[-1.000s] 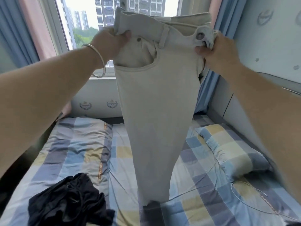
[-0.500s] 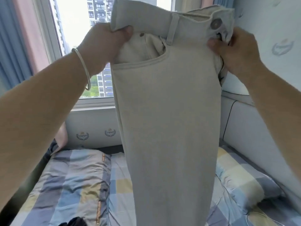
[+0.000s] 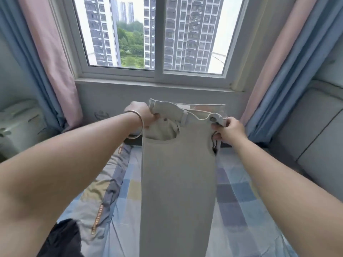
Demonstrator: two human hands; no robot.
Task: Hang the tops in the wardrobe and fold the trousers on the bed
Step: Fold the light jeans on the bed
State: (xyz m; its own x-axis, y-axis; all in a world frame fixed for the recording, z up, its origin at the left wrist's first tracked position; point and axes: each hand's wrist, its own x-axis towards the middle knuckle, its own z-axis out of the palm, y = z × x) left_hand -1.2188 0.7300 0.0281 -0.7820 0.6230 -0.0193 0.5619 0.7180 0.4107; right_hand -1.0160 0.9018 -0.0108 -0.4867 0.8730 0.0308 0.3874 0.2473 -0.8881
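Observation:
Pale beige trousers (image 3: 178, 182) stretch from their waistband near the window down toward me over the checked bed (image 3: 239, 204). My left hand (image 3: 143, 115), a bangle on its wrist, grips the waistband's left corner. At the buttoned right corner my right hand (image 3: 228, 129) pinches the waistband. The legs lie together, and their lower ends run out of the frame's bottom. A dark garment (image 3: 63, 240) lies crumpled at the bed's near left.
A folded checked quilt (image 3: 104, 191) lies on the bed's left side. The window (image 3: 156, 69) stands ahead, with pink and blue curtains (image 3: 53, 58) on both sides. A grey padded wall panel (image 3: 315, 130) runs along the right.
Both hands have brought the trousers down from in front of the window and forward over the bed. The view has swung to face the window squarely.

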